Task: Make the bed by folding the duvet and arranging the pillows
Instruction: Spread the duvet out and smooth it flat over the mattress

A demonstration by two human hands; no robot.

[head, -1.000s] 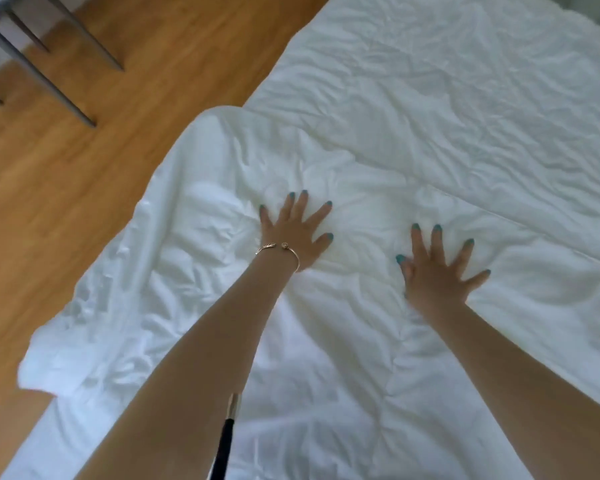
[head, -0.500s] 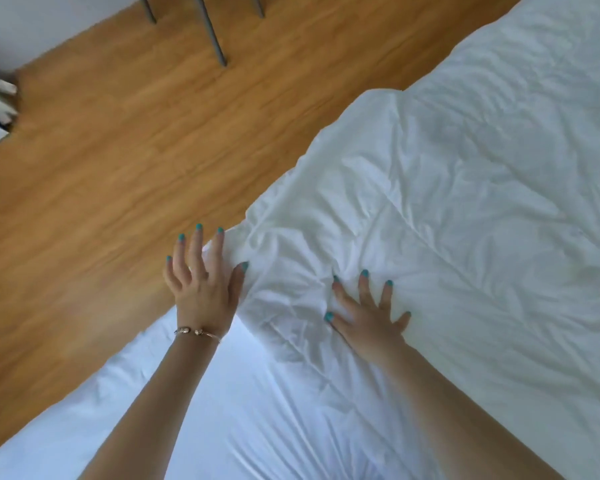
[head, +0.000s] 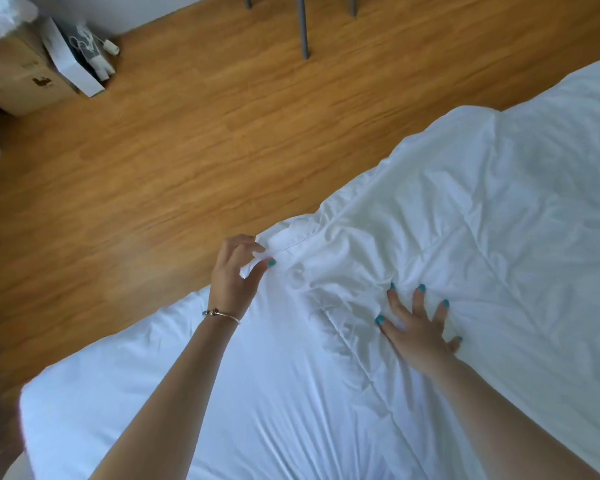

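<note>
Since half a second ago my left hand (head: 235, 271) has gone from lying flat beside the duvet's edge to curling onto it: fingers and thumb now pinch the rumpled corner of the white duvet (head: 447, 237), which has bunched up toward me. My view has swung too, so cardboard boxes (head: 18, 77) and a white box with a cable (head: 73, 60) now show at ten o'clock on the wood floor (head: 187, 150), with grey chair legs (head: 303, 26) at twelve. A bracelet (head: 222, 315) sits on my left wrist. At six o'clock the smoother white sheet (head: 153, 393) covers the mattress. The duvet runs from the centre out to three o'clock. My right hand (head: 418, 327) still presses flat on it, fingers spread and straight, grasping nothing.
</note>
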